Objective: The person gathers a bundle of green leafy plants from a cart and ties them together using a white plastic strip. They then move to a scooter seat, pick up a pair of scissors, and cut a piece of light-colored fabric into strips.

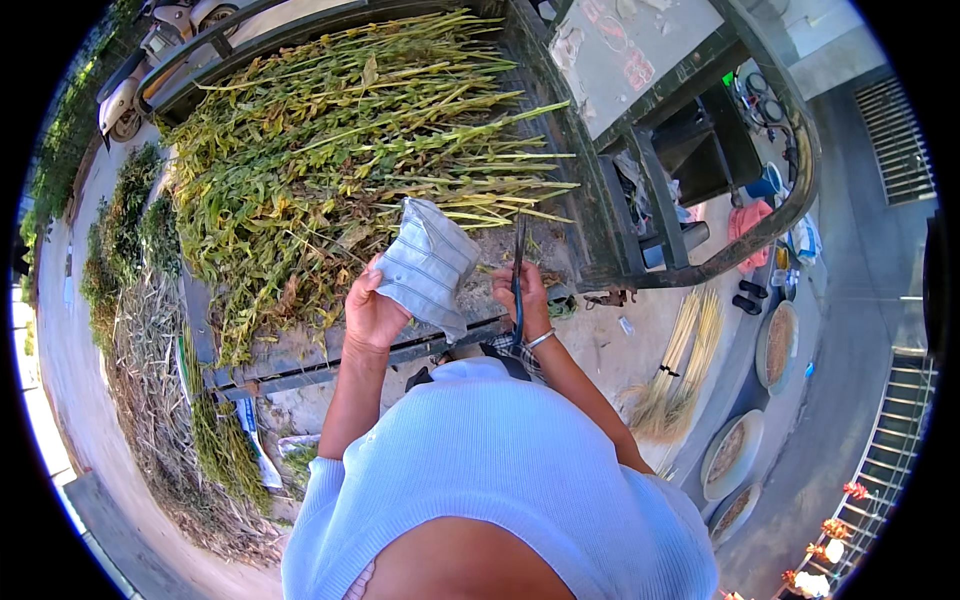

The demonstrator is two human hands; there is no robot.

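Note:
My left hand grips a light grey-blue striped cloth by its left edge. The cloth hangs folded over the front of the plant pile, and its full shape cannot be made out. To its right, my right hand is closed round a long, slim, dark tool held upright, one end pointing away from me. Whether it is a knife or scissors is unclear. Just beyond both hands, cut leafy stalks lie heaped on a dark metal cart bed, their bare ends toward the right.
The cart's metal frame curves round at the right. Beyond it lie a tied bundle of pale straw, round trays of grain-like stuff and dark slippers. Dry stalks are piled at left; a scooter stands far left.

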